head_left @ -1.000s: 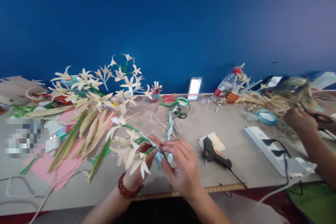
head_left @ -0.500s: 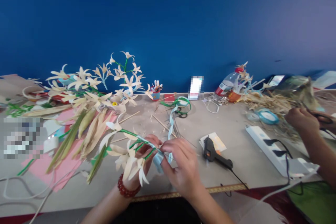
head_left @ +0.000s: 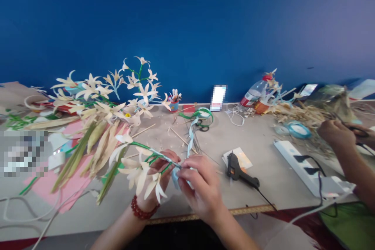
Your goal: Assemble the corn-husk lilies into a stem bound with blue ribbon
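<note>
My left hand (head_left: 162,166) is closed around the stem of a cream artificial flower spray (head_left: 140,177), its green-wrapped stalks leaning to the left. Against the stem's right end, my right hand (head_left: 202,183) pinches a light blue ribbon (head_left: 191,134). The ribbon runs back from my fingers to a roll on the table, beside a green ribbon (head_left: 187,115). Part of the stem shows a pale blue wrap near my left fingers. Where stem and ribbon meet, my fingertips partly hide them.
A black glue gun (head_left: 241,172) lies right of my hands, near a white power strip (head_left: 304,170). Dried husks (head_left: 102,148) and pink paper (head_left: 67,187) cover the left. Finished flowers (head_left: 108,93) stand behind. At far right, another person's hand (head_left: 336,134) holds scissors.
My right fingers have shifted slightly around the stem end, and the ribbon beneath them has changed shape. The flower spray has tilted and moved a little left.
</note>
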`<state>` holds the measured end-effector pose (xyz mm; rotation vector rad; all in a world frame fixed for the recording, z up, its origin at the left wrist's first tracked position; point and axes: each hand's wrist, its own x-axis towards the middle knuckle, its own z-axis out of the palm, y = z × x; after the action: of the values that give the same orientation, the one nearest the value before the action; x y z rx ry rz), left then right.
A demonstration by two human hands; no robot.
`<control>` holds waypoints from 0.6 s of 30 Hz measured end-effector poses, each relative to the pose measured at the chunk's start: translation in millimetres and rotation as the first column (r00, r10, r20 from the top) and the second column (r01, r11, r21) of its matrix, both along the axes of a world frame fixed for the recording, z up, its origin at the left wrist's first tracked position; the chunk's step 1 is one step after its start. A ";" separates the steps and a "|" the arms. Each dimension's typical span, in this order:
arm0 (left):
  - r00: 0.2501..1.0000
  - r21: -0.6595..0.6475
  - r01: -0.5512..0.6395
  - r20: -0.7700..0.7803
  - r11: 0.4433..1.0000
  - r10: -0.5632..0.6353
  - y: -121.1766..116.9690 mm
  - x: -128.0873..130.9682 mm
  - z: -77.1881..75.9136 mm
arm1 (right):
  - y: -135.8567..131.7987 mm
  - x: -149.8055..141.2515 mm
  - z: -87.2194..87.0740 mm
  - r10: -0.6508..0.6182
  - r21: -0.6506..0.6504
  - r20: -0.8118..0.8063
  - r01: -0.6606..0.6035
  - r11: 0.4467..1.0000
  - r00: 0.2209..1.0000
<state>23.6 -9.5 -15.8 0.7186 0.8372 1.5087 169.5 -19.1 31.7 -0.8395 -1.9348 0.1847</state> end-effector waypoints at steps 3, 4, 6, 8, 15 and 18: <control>0.995 0.070 0.093 0.038 0.993 -0.096 0.7 1.4 5.5 | -1.8 2.6 -0.1 0.007 -0.012 -0.002 -0.007 1.000 1.000; 0.993 0.075 0.102 0.047 0.992 -0.106 1.0 1.5 7.2 | -2.5 4.2 0.5 0.009 -0.016 -0.003 -0.009 1.000 1.000; 0.991 0.068 0.114 0.068 0.991 -0.118 1.8 1.6 9.5 | -3.1 8.2 2.2 0.000 -0.033 0.004 0.001 0.999 1.000; 0.987 0.041 0.123 0.095 0.992 -0.127 2.3 1.8 10.6 | -2.5 12.5 3.2 -0.026 -0.068 0.036 0.029 0.997 0.999; 0.981 -0.035 0.163 0.109 0.986 -0.159 2.0 2.8 12.8 | 0.0 19.7 -6.2 -0.043 -0.237 0.105 0.067 0.969 0.994; 0.981 -0.074 0.165 0.112 0.984 -0.156 1.1 3.6 8.6 | -1.9 20.0 -14.1 -0.051 -0.253 0.093 0.073 0.965 0.994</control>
<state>27.1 -8.4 -7.2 0.6248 0.7394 1.3477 189.6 -20.9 17.6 -1.0919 -1.9882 0.3726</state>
